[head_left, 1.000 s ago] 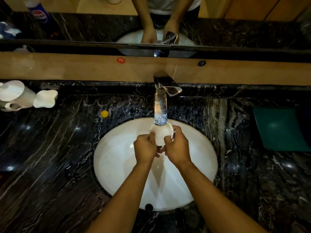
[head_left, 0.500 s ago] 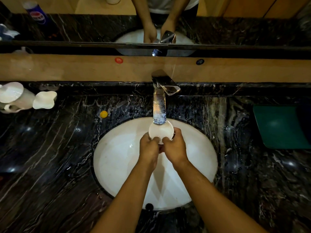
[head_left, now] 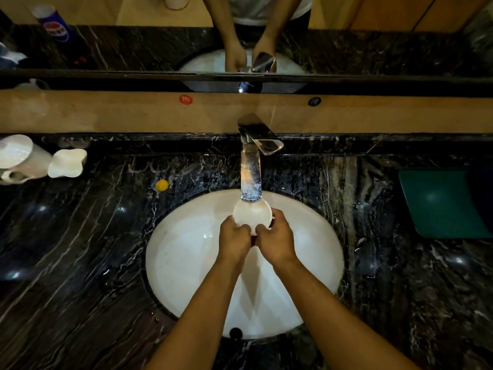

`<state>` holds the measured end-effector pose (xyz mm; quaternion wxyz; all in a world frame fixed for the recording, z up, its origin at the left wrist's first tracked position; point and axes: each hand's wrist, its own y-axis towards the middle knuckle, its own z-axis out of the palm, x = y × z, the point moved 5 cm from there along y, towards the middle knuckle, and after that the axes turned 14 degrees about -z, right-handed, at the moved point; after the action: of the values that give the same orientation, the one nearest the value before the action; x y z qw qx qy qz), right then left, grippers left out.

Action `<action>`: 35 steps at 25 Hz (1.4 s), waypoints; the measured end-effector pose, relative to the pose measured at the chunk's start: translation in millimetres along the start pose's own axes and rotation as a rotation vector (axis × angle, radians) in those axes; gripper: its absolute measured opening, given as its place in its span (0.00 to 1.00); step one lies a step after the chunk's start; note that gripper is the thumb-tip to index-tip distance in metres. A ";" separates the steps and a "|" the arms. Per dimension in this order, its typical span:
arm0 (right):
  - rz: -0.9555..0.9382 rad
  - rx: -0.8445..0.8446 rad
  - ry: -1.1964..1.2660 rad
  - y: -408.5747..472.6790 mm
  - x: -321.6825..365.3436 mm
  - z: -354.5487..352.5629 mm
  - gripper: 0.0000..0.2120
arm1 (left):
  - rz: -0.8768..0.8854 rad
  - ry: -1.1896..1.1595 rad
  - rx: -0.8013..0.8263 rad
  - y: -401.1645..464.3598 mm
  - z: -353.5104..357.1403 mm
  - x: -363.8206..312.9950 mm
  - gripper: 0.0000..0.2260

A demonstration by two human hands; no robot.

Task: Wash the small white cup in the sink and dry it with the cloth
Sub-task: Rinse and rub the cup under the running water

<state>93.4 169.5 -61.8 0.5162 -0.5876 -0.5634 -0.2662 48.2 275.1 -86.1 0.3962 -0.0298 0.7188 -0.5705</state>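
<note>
Gripping cup (head_left: 252,214) between both hands under tap (head_left: 250,180).

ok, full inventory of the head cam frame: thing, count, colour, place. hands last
small cup: 1, white, under the faucet spout, over the sink
sink: 1, white oval, set in the counter, centre
faucet: 1, chrome, behind the sink, lever turned right
counter: 1, black marble with white veins, wet near the sink
cloth: 1, green, flat on the counter, far right
white vessels: 2, far left of the counter, beside each other; exact type unclear
small round object: 1, yellow, on the counter left of the faucet
mirror: 1, above the tan ledge, reflects the sink and hands
blue can: 1, seen in the mirror, top left
left hand: 1, grips the cup from the left
right hand: 1, grips the cup from the right
</note>
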 end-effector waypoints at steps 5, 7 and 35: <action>-0.100 0.022 -0.190 4.3 4.7 -4.5 0.14 | 0.140 0.299 -0.135 1.4 -8.9 -8.8 0.13; -0.098 0.080 -0.198 7.9 6.6 -4.4 0.14 | 0.122 0.244 -0.135 3.4 -14.1 -6.7 0.15; 0.144 0.229 0.333 15.2 11.6 11.9 0.20 | 0.333 0.066 0.122 -20.1 -15.5 -21.3 0.10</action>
<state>107.1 187.4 -60.0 0.6831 -0.5117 -0.4537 -0.2562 45.1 291.0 -57.2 0.4624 0.1327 0.6905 -0.5401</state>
